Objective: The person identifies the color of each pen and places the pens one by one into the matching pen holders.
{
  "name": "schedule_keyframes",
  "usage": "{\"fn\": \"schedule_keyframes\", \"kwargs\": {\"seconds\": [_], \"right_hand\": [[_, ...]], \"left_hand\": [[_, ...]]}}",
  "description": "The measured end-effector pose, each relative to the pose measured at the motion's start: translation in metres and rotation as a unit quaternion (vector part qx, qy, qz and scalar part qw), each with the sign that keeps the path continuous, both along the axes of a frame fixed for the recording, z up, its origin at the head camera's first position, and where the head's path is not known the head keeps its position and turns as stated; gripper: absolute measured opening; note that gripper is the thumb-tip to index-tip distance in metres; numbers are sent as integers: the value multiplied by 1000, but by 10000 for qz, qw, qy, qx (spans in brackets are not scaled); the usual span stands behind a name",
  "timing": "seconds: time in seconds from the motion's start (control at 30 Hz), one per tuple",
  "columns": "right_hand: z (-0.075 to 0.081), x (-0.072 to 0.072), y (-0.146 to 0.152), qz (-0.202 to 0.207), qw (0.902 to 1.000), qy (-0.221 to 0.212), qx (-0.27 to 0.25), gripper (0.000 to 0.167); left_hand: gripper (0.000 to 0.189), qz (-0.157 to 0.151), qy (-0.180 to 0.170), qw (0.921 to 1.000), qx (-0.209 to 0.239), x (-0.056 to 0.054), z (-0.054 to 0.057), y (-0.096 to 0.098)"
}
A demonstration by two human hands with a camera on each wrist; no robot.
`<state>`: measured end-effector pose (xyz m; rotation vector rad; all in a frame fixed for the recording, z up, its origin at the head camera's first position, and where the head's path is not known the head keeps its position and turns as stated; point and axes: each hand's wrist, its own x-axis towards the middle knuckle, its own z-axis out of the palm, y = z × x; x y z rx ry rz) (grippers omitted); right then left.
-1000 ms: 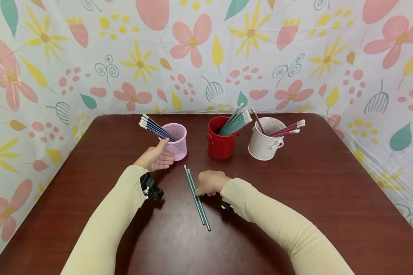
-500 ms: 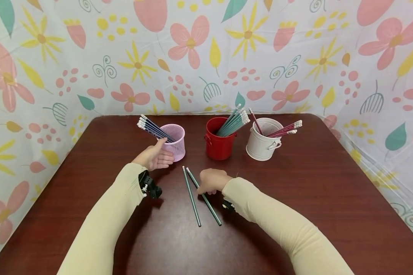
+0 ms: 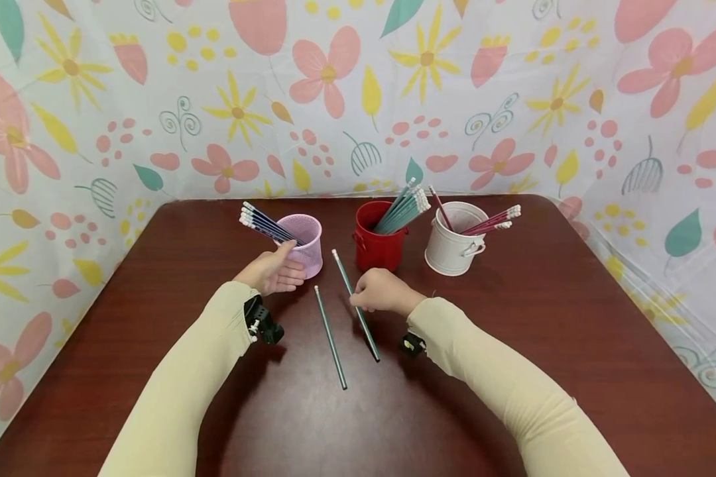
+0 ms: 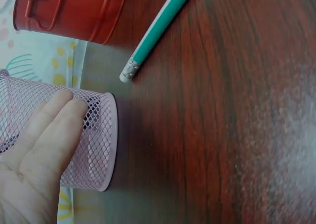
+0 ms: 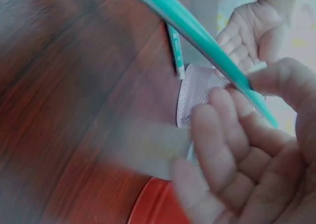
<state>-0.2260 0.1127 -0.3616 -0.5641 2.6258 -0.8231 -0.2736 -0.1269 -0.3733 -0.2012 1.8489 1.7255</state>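
Note:
My left hand [image 3: 271, 270] rests against the pink mesh pencil cup [image 3: 313, 250], thumb at the rim and fingers straight along its side. Dark blue pencils [image 3: 262, 222] lean out of that cup toward the left. With thumb and forefinger my right hand [image 3: 388, 291] pinches a green pencil [image 5: 197, 33] near its middle, its white eraser end pointing away; the other fingers are loosely bent. A second green pencil [image 3: 331, 338] lies on the table between the hands, its eraser [image 4: 126, 74] near the pink cup.
A red bucket [image 3: 382, 250] with several green pencils stands behind my right hand. To its right is a white bucket [image 3: 447, 255] with dark red pencils. All stand on a brown table [image 3: 549, 318] before a flowered cloth [image 3: 394, 152].
My right hand has parted one green pencil from the other and carried it away and slightly right, toward the red bucket. The left hand stays at the pink cup.

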Motion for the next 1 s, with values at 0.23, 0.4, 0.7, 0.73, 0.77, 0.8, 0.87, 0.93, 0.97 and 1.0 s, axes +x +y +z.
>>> {"fn": "schedule_keyframes", "kwargs": {"seconds": [0.23, 0.4, 0.7, 0.73, 0.77, 0.8, 0.87, 0.93, 0.97, 1.0], "right_hand": [[1, -6, 10, -569, 9810, 1434, -1177, 10], [13, -9, 17, -1093, 9548, 1991, -1917, 12], [37, -8, 30, -1939, 9027, 2684, -2747, 21], [39, -9, 30, -2073, 8939, 2744, -2875, 22], [40, -11, 30, -2207, 8839, 2781, -3045, 23], [42, -12, 29, -2340, 8732, 2823, -3211, 24], [45, -15, 28, -2600, 8503, 2919, -3525, 24], [48, -20, 27, -2807, 8300, 2981, -3787, 24], [49, -22, 27, -2893, 8227, 2985, -3878, 24], [52, -24, 27, -2982, 8158, 3009, -3936, 24]], "left_hand": [[74, 77, -114, 9995, 267, -4, -2, -5], [78, 71, -94, 9999, 126, -6, -1, -8], [78, 146, 97, 9998, 62, -6, -2, -8], [78, 159, 122, 9998, 55, -6, -2, -9], [78, 187, 132, 9997, 47, -5, -3, -11], [77, 208, 129, 9997, 23, -4, -3, -12], [78, 193, 133, 9997, 2, -3, -5, -16], [79, 179, 137, 9997, -21, -3, -5, -18], [79, 187, 133, 9997, -35, -3, -5, -19], [79, 190, 131, 9997, -46, -3, -5, -20]]}}
